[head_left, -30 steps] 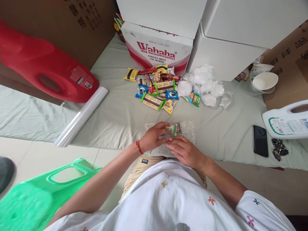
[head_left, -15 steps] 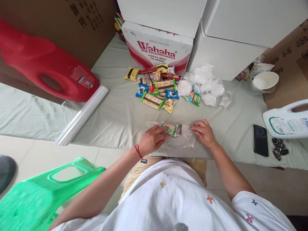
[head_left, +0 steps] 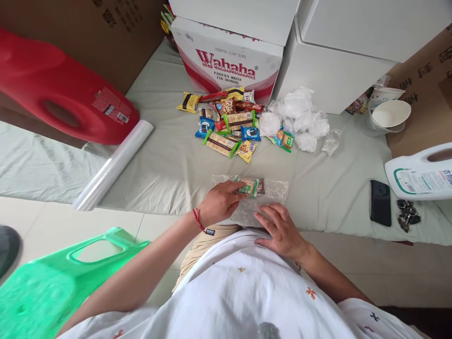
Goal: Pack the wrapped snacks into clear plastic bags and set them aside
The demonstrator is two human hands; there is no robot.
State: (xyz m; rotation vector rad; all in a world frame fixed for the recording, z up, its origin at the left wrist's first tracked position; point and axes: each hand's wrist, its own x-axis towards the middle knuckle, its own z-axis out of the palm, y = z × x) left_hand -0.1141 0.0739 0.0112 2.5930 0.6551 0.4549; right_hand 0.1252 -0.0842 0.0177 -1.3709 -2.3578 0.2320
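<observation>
Resting its fingers on a green-and-white oblong snack packet (head_left: 249,187), the left hand (head_left: 219,202) may be pinching; I cannot tell. The packet lies on clear crinkled plastic film (head_left: 278,189), beside 1 small dark-brown packet (head_left: 260,186). The right hand (head_left: 282,230) spreads its fingers at the film's near side.

A Wahaha purified-water carton (head_left: 228,66) stands at the back, a red handled jug (head_left: 95,87) at the left, and at the right a black smartphone (head_left: 380,203) lies beside a bunch of keys (head_left: 408,213), near a white laundry detergent bottle (head_left: 423,176).
</observation>
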